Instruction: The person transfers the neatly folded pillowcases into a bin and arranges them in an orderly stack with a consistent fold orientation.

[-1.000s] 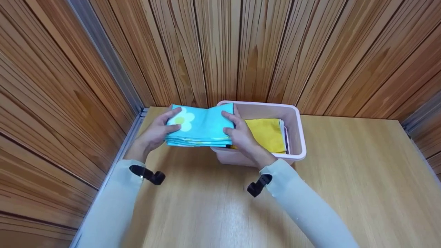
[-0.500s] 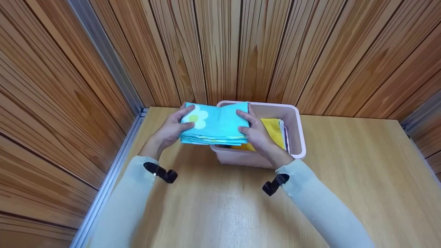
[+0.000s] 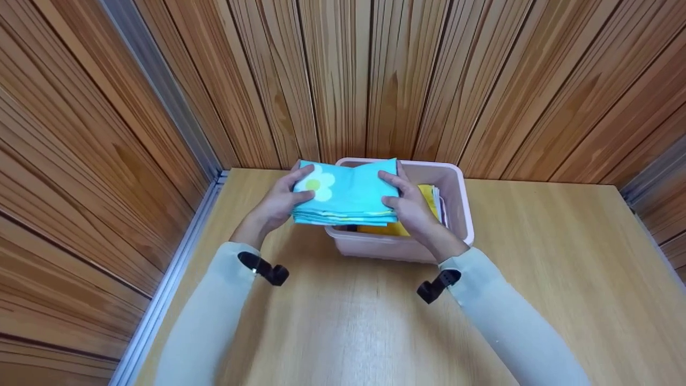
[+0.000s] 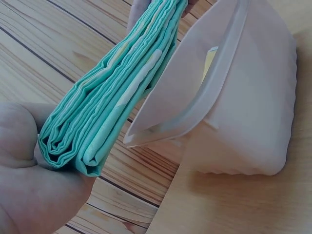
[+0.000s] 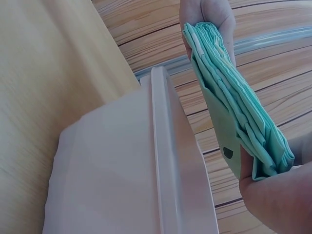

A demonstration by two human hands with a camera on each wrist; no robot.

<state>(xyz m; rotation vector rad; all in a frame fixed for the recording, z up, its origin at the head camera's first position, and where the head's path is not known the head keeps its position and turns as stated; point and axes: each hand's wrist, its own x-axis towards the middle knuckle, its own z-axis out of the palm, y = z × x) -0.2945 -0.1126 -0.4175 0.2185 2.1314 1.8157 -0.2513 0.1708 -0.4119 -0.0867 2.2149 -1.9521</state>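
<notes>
A turquoise cloth (image 3: 353,187) with a white flower print is folded into a thick, many-layered bundle. My left hand (image 3: 281,198) grips its left end and my right hand (image 3: 412,206) its right end, thumbs and fingers wrapped round the edges. The bundle is held above the left part of a pale pink bin (image 3: 466,209), covering much of its opening in the head view. Inside the bin, a yellow folded cloth (image 3: 427,195) shows beside the right hand. Both wrist views show the turquoise folds (image 4: 112,87) higher than the bin's rim (image 5: 161,146).
The bin stands on a wooden table (image 3: 546,268), close to the plank wall (image 3: 396,80) at the back. Another plank wall (image 3: 69,161) rises at the left, with a metal rail (image 3: 177,279) along its foot. Light-coloured fabric edges (image 3: 439,203) stand beside the yellow cloth in the bin.
Both hands have carried the turquoise cloth to the right, from beside the bin to over its left part. More of the yellow cloth is now covered. The grip looks the same.
</notes>
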